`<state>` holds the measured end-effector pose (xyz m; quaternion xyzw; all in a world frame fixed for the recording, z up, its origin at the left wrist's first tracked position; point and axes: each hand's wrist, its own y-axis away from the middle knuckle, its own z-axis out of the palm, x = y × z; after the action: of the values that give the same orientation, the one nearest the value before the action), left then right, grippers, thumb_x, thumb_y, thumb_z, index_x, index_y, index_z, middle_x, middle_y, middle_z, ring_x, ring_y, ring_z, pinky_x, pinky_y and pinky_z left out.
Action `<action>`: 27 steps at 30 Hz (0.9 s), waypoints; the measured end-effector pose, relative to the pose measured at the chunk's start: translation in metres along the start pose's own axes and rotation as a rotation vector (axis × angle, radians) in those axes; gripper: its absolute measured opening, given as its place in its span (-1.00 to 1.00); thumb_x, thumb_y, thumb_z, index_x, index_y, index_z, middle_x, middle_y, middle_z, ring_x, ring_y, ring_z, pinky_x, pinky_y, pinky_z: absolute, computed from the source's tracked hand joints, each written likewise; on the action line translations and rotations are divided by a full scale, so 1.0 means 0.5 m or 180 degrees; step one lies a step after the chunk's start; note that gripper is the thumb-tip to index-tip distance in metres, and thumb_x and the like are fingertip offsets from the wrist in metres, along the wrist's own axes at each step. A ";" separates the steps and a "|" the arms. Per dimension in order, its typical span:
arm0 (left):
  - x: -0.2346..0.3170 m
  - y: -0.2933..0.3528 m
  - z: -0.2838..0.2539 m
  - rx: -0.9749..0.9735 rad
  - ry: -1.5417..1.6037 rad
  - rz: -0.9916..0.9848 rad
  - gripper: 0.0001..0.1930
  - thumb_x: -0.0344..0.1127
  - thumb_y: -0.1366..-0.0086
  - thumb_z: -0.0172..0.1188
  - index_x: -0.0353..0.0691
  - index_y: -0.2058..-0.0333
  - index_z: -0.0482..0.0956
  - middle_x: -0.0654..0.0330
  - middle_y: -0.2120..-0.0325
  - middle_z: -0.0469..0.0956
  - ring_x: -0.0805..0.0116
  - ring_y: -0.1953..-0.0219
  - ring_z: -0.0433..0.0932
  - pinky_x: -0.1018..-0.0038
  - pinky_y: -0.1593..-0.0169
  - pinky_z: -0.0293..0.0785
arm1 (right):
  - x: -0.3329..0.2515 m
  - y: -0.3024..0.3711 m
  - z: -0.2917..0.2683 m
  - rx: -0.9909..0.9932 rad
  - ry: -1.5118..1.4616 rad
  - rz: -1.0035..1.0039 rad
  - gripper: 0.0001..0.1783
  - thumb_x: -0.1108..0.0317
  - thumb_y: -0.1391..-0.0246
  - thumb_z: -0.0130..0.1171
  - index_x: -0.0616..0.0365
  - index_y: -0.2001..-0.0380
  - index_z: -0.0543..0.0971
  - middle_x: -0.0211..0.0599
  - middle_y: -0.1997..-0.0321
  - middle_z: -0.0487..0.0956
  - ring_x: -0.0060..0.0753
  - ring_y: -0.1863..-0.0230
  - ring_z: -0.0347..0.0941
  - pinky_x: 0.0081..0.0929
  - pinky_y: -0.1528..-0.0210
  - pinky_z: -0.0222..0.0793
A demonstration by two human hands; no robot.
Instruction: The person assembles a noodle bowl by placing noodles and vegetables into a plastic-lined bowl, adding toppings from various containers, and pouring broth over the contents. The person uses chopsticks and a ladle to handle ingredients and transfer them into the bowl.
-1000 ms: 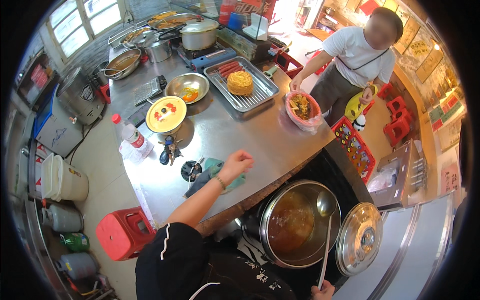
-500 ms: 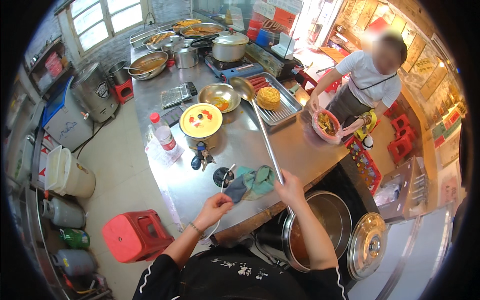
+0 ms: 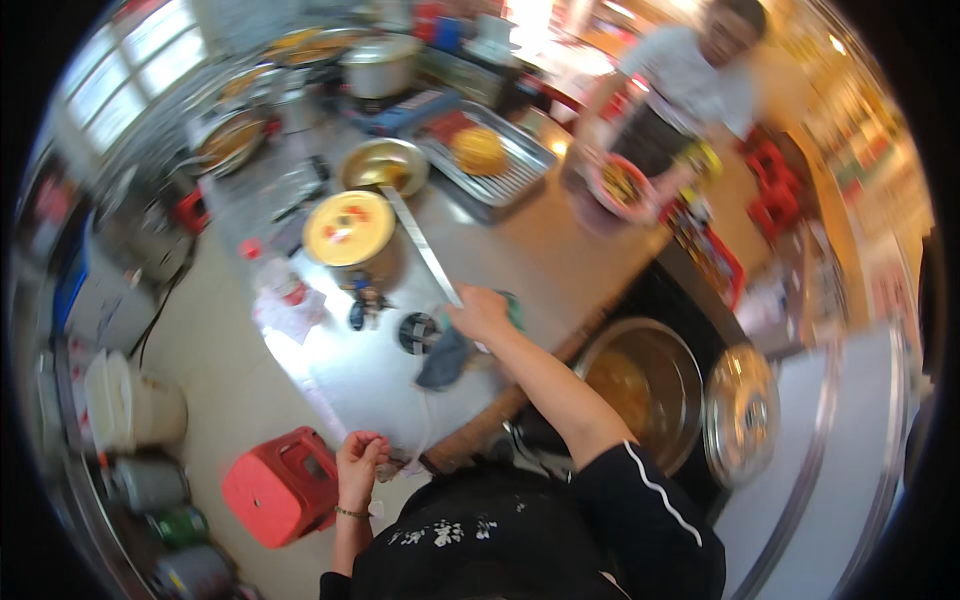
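My right hand (image 3: 480, 315) is closed round the long handle of a ladle (image 3: 425, 248). That handle slants away to a shiny metal bowl (image 3: 355, 165), and the ladle's head seems to lie in it, though blur hides the detail. Just under my right hand, a blue-green cloth (image 3: 445, 362) lies on the steel table. My left hand (image 3: 362, 458) hangs at the table's near left edge with fingers curled in; nothing shows in them. Beside the bowl stands a yellow-lidded container (image 3: 348, 232). A large open pot (image 3: 680, 372) with brownish liquid is under my right forearm.
A metal lid (image 3: 740, 415) leans right of the pot. A ribbed tray (image 3: 520, 160) carries a round yellow stack. Across the table a person (image 3: 690, 85) holds a pink bagged bowl (image 3: 622, 190) of food. A bottle (image 3: 285, 280), keys (image 3: 365, 300) and a red stool (image 3: 270, 490) are at left.
The ladle's head has swung left and down from beside the tray to the metal bowl. My right hand moved left over the cloth; my left hand drew back from the cloth. The view has shifted.
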<state>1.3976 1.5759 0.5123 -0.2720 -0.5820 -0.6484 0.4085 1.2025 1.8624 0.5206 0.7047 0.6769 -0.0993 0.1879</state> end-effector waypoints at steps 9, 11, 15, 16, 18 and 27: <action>0.014 0.004 0.194 -0.0720 -0.0958 -0.0268 -0.90 -0.41 -0.36 0.13 -0.26 0.19 0.48 0.18 0.30 0.61 0.47 0.32 0.59 0.60 0.28 0.53 | 0.453 0.284 -0.334 0.1295 -0.0035 0.1860 -0.60 0.08 -0.05 0.13 0.20 0.23 0.62 0.02 0.28 0.63 0.05 0.16 0.58 -0.05 0.10 0.49; 0.014 0.006 0.248 -0.0942 -0.1122 -0.0332 -0.90 -0.41 -0.36 0.14 -0.26 0.19 0.49 0.19 0.30 0.61 0.48 0.32 0.58 0.60 0.27 0.53 | 0.654 0.404 -0.389 0.1806 0.0486 0.2462 -0.58 0.05 -0.07 0.15 0.20 0.21 0.61 0.07 0.20 0.63 0.06 0.15 0.58 -0.06 0.09 0.49; -0.007 0.022 0.330 -0.1132 -0.1482 -0.0496 -0.89 -0.40 -0.34 0.16 -0.26 0.19 0.50 0.20 0.32 0.61 0.50 0.33 0.57 0.60 0.28 0.51 | 0.898 0.622 -0.483 0.1398 0.1135 0.3755 -0.50 0.05 -0.02 0.17 0.24 0.11 0.58 0.11 0.16 0.62 0.10 0.06 0.55 -0.06 0.03 0.45; -0.014 0.029 0.346 -0.1175 -0.1571 -0.0541 -0.88 -0.40 -0.34 0.16 -0.26 0.19 0.49 0.20 0.32 0.61 0.50 0.33 0.57 0.61 0.28 0.50 | 0.949 0.669 -0.484 0.1532 0.1290 0.3961 -0.48 0.06 0.06 0.23 0.24 0.12 0.60 0.09 0.16 0.63 0.09 0.06 0.56 -0.11 0.05 0.47; -0.027 0.041 0.384 -0.1196 -0.1636 -0.0775 -0.88 -0.41 -0.33 0.17 -0.27 0.19 0.49 0.22 0.32 0.61 0.52 0.32 0.57 0.63 0.29 0.47 | 1.030 0.751 -0.485 0.0937 0.1272 0.4425 -0.51 0.11 0.06 0.20 0.19 0.09 0.58 0.04 0.11 0.62 0.03 -0.03 0.52 -0.14 -0.09 0.39; -0.098 0.083 0.413 -0.1329 -0.2061 -0.0961 -0.88 -0.42 -0.31 0.17 -0.22 0.19 0.50 0.26 0.34 0.60 0.51 0.31 0.57 0.59 0.27 0.47 | 1.167 0.856 -0.481 0.1333 0.0456 0.4134 -0.52 0.28 0.39 0.36 0.20 0.26 0.59 -0.09 0.32 0.64 -0.13 0.25 0.60 -0.29 0.18 0.50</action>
<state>1.4325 1.7885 0.5300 -0.4505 -0.5698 -0.6861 0.0407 1.6367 2.4878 0.5650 0.9941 0.0945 -0.0485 0.0239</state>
